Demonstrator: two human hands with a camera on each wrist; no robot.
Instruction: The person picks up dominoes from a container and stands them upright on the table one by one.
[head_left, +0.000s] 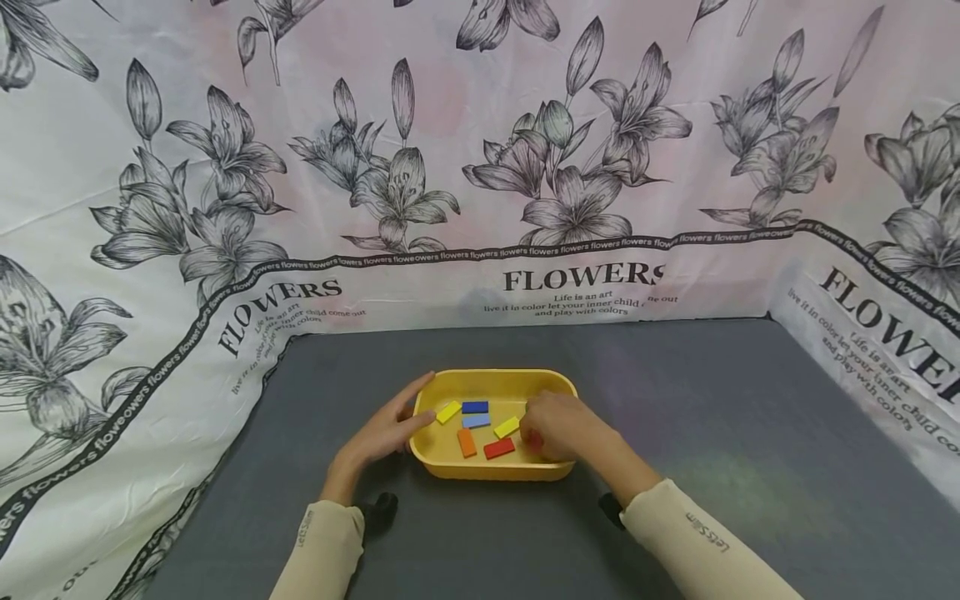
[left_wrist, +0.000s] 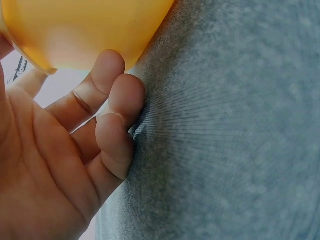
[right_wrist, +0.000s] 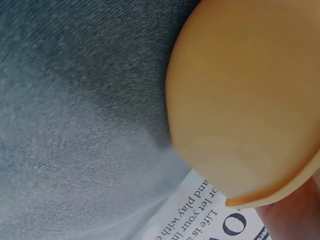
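Note:
A yellow plastic tray (head_left: 495, 472) with rounded corners sits on the dark cloth, small flat blocks lying inside it. My left hand (head_left: 386, 429) holds its left end, thumb over the rim and the other fingers against the outer wall (left_wrist: 75, 30). At the right end my right hand (head_left: 558, 425) reaches down into the tray, fingers bent over a patch of red; I cannot tell whether they pinch it. Around it lie a yellow block (head_left: 507, 427) and a red block (head_left: 498, 448). The right wrist view shows mostly the tray's outer side (right_wrist: 245, 100).
Also in the tray are an orange block (head_left: 467, 442), a light blue block (head_left: 476, 422), a dark blue block (head_left: 475, 407) and a second yellow block (head_left: 448, 412). A flowered white curtain (head_left: 420, 292) hangs behind the grey-covered table (head_left: 712, 400) and along its sides.

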